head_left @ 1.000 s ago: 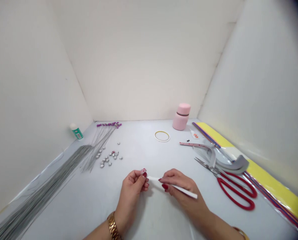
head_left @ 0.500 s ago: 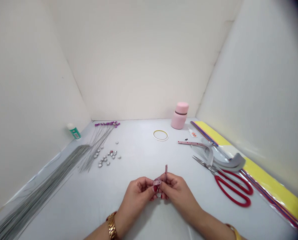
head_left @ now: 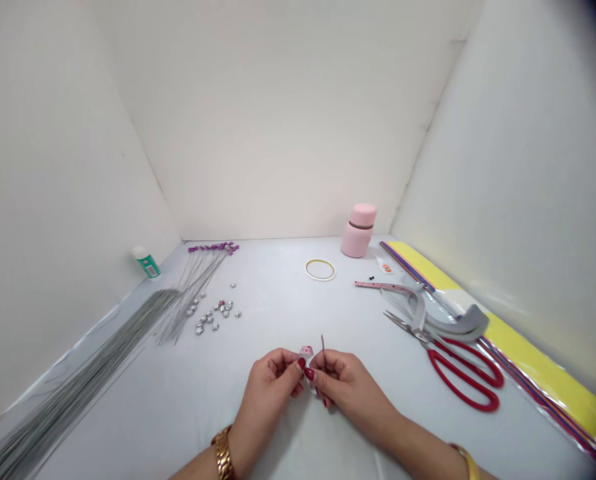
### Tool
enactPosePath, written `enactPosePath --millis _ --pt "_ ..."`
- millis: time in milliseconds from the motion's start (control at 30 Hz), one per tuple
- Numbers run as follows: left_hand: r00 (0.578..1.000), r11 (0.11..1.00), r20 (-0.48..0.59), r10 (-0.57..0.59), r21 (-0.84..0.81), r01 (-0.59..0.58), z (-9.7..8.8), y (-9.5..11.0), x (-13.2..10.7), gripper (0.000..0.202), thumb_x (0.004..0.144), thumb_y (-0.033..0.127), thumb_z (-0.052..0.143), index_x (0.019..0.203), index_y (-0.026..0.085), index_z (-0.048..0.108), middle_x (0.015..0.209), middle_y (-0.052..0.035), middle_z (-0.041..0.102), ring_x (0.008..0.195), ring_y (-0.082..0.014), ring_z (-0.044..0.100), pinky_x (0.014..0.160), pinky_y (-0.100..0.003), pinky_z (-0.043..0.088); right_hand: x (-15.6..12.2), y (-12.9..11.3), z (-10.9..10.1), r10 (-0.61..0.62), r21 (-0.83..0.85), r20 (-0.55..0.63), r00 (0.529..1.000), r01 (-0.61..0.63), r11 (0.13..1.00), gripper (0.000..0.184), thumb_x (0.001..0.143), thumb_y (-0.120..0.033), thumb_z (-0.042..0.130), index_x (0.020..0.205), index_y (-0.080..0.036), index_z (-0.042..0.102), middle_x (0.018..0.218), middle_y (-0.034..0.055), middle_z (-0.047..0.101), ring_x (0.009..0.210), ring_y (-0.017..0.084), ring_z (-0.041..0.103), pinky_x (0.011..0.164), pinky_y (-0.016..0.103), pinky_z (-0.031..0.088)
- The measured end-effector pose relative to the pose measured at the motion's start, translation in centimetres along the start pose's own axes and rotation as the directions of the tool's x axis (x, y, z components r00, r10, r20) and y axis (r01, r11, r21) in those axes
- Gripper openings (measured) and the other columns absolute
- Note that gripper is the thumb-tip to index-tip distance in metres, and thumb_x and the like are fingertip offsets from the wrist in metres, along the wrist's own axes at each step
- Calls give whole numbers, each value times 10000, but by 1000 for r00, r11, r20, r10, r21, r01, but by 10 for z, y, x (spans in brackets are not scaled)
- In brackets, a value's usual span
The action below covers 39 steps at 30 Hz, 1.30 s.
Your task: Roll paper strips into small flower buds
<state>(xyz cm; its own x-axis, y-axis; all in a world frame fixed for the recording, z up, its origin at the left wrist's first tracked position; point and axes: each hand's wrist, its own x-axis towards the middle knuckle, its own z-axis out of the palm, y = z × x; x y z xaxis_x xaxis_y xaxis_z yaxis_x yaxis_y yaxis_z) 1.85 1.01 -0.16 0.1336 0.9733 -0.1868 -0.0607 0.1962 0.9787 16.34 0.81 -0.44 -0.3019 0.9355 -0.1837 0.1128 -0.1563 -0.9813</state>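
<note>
My left hand (head_left: 274,385) and my right hand (head_left: 345,379) meet low in the middle of the view, above the table. Between them is a narrow pink paper strip (head_left: 306,350) with red dots, folded or looped near the left fingertips. Thumb and fingers of my left hand pinch the looped part. My right hand is closed on the strip's other part, whose thin end stands up above the fingers. The fingers hide much of the strip between the hands.
Red-handled scissors (head_left: 465,380) and grey paper strips (head_left: 458,323) lie at right beside plastic-wrapped yellow sheets (head_left: 518,347). Behind are a tape ring (head_left: 321,279) and a pink bottle (head_left: 357,239). At left are silver stars (head_left: 211,317), grey wires (head_left: 93,363), purple-tipped stems (head_left: 213,248) and a glue stick (head_left: 148,263).
My fingertips have shifted slightly apart and to the left. The folded part of the strip now shows above my left thumb, and the upright end has turned edge-on.
</note>
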Motion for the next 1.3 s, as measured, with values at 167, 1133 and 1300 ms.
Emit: enactPosePath --millis 167,1133,1300 --pt "1000 1000 -13 -5 -1 5 0 -1 1 229 689 332 639 598 128 589 467 39 509 462 -85 435 477 -189 325 0 2 -3 22 -37 39 999 -20 999 142 734 -254 534 628 -174 485 475 -75 434 402 65 380 411 176 300" --pt "1000 999 -27 -11 -36 10 -1 -7 3 213 764 276 564 615 124 558 523 2 545 492 -90 469 513 -204 373 -5 -3 -12 -86 -7 46 995 86 996 297 865 -418 387 856 -150 514 639 -6 536 484 80 466 456 192 366" --pt "1000 1000 -23 -2 -31 1 0 -6 1 226 777 278 551 611 124 552 513 3 539 485 -90 464 510 -210 366 -6 2 -7 -8 7 149 989 7 1000 303 847 -449 412 805 -161 494 501 -37 546 321 38 392 337 145 257"
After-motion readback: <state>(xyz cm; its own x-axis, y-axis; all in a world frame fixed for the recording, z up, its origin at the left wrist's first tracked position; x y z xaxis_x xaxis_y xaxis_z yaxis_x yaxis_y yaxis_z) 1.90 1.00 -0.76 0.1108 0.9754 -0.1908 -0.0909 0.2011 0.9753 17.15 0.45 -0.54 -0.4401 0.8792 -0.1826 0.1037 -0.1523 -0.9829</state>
